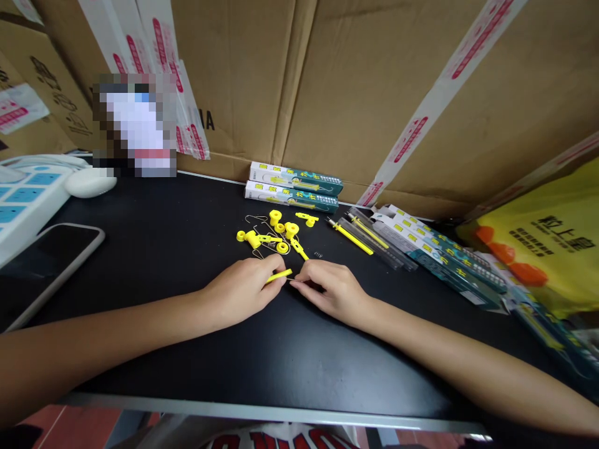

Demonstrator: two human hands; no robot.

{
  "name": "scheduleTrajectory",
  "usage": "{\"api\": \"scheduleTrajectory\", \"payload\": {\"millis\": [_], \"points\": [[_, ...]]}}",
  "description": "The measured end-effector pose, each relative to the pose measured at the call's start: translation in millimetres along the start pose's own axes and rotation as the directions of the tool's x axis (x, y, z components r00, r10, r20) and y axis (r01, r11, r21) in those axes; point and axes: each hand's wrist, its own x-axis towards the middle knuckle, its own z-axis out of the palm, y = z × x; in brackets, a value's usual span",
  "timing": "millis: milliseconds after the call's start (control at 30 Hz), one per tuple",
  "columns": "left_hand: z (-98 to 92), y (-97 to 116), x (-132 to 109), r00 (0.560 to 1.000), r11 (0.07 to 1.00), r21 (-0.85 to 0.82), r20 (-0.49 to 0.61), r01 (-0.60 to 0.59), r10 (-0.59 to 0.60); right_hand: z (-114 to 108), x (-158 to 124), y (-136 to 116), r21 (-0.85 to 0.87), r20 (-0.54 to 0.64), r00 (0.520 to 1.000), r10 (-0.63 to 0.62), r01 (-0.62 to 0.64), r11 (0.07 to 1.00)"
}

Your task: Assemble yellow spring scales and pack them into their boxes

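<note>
Just below the middle of the frame, I have the left hand [246,285] curled with thumb and forefinger pinched on a slim yellow stick [279,276]. The stick lies across those fingertips, its free end jutting past them toward the right hand [333,292]. Its long axis runs nearly level, climbing slightly toward the right of the frame. I see the right hand nearly closed too, thumb and forefinger together on a thin metal wire [292,280]. The wire bridges the narrow gap between the two hands, near level, just below the stick's tip; I cannot tell whether the two touch.

Above the hands, at center, yellow plastic parts [291,230] lie scattered among bent wire hooks [256,219] on the black tabletop [262,368]. Beyond them I count two printed boxes [291,196] near the cardboard [243,75]. Right of center, clear tubes [395,252] with yellow rods [354,239] point toward the upper left, beside more boxes [447,262].
</note>
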Motion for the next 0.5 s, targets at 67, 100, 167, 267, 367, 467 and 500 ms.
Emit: {"api": "scheduleTrajectory", "payload": {"millis": [67, 100, 167, 267, 367, 467, 500], "points": [[-0.2, 0.1, 0.0, 1.000, 1.000, 0.001, 0.001, -0.003, 0.003, -0.1, 0.2, 1.7, 0.015, 0.003, 1.000, 0.002, -0.002, 1.000], [-0.3, 0.6, -0.2, 1.000, 1.000, 0.009, 0.006, 0.003, -0.003, 0.0, 0.4, 2.6, 0.029, -0.001, 1.000, 0.012, -0.012, 1.000], [-0.4, 2.0, -1.0, 1.000, 0.999, 0.034, 0.018, 0.017, -0.018, 0.1, 0.8, 4.2, 0.072, -0.003, 0.999, 0.040, -0.040, 0.997], [-0.7, 3.8, -2.3, 0.999, 0.998, 0.064, 0.031, 0.008, -0.010, -0.5, 1.5, 5.5, 0.157, 0.010, 0.996, 0.091, -0.091, 0.983], [-1.1, 4.5, -2.7, 0.999, 0.997, 0.070, 0.049, -0.012, 0.008, -1.1, 1.8, 6.0, 0.225, 0.010, 0.991, 0.132, -0.131, 0.966], [-1.4, 5.3, -2.5, 0.998, 0.998, 0.066, 0.058, -0.009, 0.005, -0.6, 0.8, 6.2, 0.228, -0.012, 0.993, 0.117, -0.111, 0.967], [-1.3, 5.9, -2.5, 0.998, 0.998, 0.060, 0.060, -0.007, 0.003, -0.2, 0.3, 6.1, 0.215, -0.032, 0.995, 0.099, -0.090, 0.972]]}}
